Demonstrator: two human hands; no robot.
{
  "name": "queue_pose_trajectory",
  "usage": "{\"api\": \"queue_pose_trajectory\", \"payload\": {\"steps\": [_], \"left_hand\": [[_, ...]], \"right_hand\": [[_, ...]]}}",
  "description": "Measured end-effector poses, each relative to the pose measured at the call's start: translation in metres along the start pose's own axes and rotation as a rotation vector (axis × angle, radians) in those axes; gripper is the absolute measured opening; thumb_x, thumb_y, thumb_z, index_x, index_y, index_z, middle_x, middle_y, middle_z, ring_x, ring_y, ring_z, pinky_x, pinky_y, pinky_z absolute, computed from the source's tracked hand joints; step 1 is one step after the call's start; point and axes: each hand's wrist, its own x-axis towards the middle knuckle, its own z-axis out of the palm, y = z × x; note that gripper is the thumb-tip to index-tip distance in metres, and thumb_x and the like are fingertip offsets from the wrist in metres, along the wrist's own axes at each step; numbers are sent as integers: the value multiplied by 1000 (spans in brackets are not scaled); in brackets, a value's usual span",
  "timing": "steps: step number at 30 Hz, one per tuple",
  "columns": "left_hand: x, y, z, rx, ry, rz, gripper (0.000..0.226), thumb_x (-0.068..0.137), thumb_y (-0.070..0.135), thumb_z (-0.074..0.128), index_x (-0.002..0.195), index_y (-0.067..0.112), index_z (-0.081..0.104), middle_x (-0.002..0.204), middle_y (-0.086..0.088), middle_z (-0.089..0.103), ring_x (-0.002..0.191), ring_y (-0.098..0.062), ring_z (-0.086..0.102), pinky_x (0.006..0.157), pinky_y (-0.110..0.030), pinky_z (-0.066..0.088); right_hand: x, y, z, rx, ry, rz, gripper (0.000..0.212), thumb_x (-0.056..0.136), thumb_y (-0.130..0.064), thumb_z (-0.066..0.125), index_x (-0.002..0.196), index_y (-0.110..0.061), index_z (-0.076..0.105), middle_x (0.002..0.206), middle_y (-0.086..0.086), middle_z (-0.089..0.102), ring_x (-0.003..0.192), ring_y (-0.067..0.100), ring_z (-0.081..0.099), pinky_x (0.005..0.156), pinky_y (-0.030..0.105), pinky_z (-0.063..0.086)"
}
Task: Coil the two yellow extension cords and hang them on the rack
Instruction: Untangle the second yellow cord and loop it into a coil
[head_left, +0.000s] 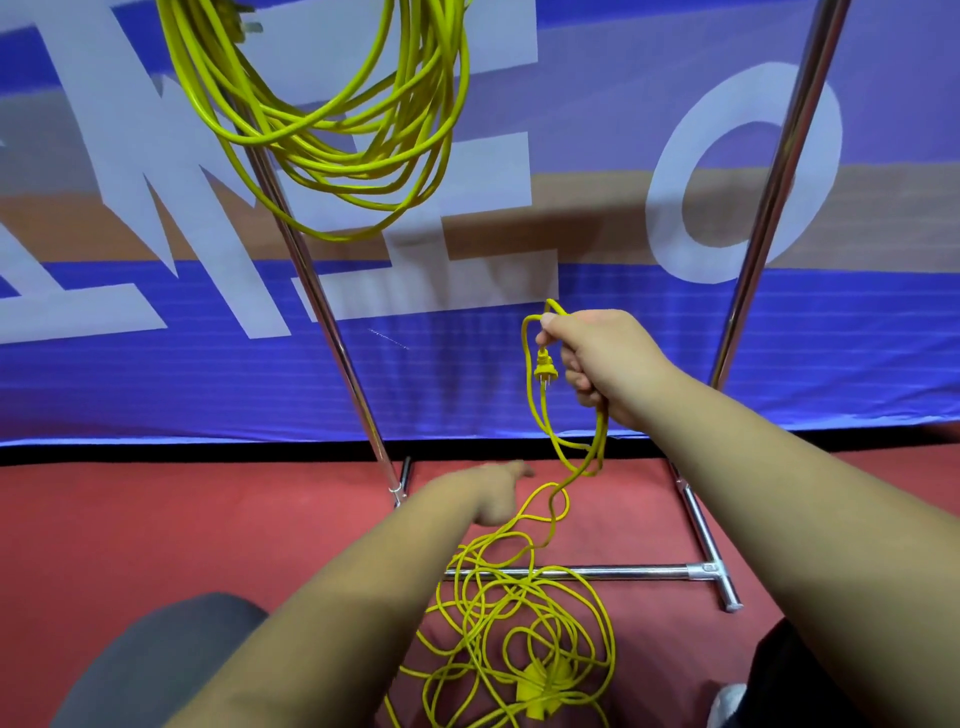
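Head view: second cord (519, 639) mostly a loose tangle on floor (156, 519) across rack (331, 338) base bar. Plug end (543, 371) and first loops between rack uprights, gripped in curled right hand (608, 358) fingers. Left hand (493, 493) low by rack foot, blurred, fingers outstretched, holding nothing. Coiling barely started; next, probably feeding slack up into even loops. First cord (332, 130) coiled, hanging off rack top.

Looks like an indoor event or exhibition hall, not a home or workshop. Evidence: large printed banner (156, 389), blue with oversized white lettering and a tan band, stretched as a backdrop with a black strip along its lower edge. Red carpet-type floor (156, 519) runs up to it. Freestanding chrome-tube rack (649, 571) with T-joint feet stands just in front of it. Exact venue type can't be told.
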Motion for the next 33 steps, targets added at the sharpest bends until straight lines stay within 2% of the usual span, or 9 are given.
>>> {"api": "queue_pose_trajectory", "payload": {"steps": [3, 7, 10, 13, 19, 22, 26, 30, 33], "left_hand": [[13, 17, 39, 61, -139, 79, 88, 92, 3, 67, 163, 33, 24, 156, -10, 50, 124, -33, 63, 93, -34, 55], [27, 25, 80, -57, -130, 87, 63, 95, 19, 72, 152, 31, 47, 155, -3, 51, 133, -28, 57, 106, -34, 48], [34, 19, 108, -167, -117, 36, 41, 96, 27, 70, 136, 32, 63, 133, -1, 66, 120, -25, 63, 100, -33, 51], [39, 8, 140, -201, -106, -49, 28, 97, 20, 65, 125, 23, 68, 111, -1, 69, 115, -27, 67, 87, -28, 50], [45, -25, 174, -54, -11, -63, 26, 99, 18, 56, 119, 26, 71, 115, -4, 73, 108, -28, 70, 89, -34, 55], [47, -31, 154, -184, 129, -7, 21, 101, 16, 55, 113, 16, 73, 108, -10, 73, 103, -28, 68, 81, -34, 50], [48, -36, 86, -632, 403, -48, 20, 101, 7, 58, 92, 20, 70, 92, -9, 71, 90, -29, 68, 80, -37, 55], [20, -28, -1, -980, 458, 75, 25, 108, 2, 44, 101, 17, 61, 108, -6, 71, 88, -19, 71, 71, -21, 57], [-4, -23, -54, -1073, 471, 156, 22, 110, 5, 40, 109, 14, 60, 119, -10, 74, 92, -20, 72, 82, -30, 58]], "right_hand": [[-1, 0, -1, 9, 6, 28, 29, 104, -33, 58, 94, -11, 73, 57, 1, 36, 42, 14, 33, 43, 22, 26], [-3, 1, -8, 0, 22, 68, 30, 102, -36, 57, 93, -13, 74, 57, -1, 37, 43, 14, 32, 42, 22, 26], [-3, 2, -15, -33, 42, 77, 27, 100, -33, 58, 91, -14, 74, 57, -1, 37, 43, 14, 32, 42, 21, 27], [-1, 6, -22, -73, 57, 90, 23, 97, -29, 58, 86, -16, 74, 57, 0, 38, 42, 15, 33, 42, 21, 28], [7, 23, -30, -136, 53, 100, 20, 94, -29, 61, 85, -15, 73, 56, 2, 37, 41, 17, 33, 42, 21, 28], [11, 27, -33, -174, 45, 91, 17, 92, -29, 66, 87, -14, 72, 56, 2, 37, 43, 18, 32, 43, 23, 27], [18, 29, -40, -219, 84, 17, 19, 88, -29, 74, 85, -16, 62, 58, 8, 40, 46, 22, 35, 44, 25, 31], [23, 29, -47, -233, 180, -4, 22, 94, -29, 69, 78, -17, 61, 50, 5, 47, 44, 23, 43, 46, 27, 40], [25, 29, -46, -217, 248, -7, 22, 98, -29, 65, 82, -15, 62, 51, 7, 52, 38, 20, 48, 45, 29, 45]]}}
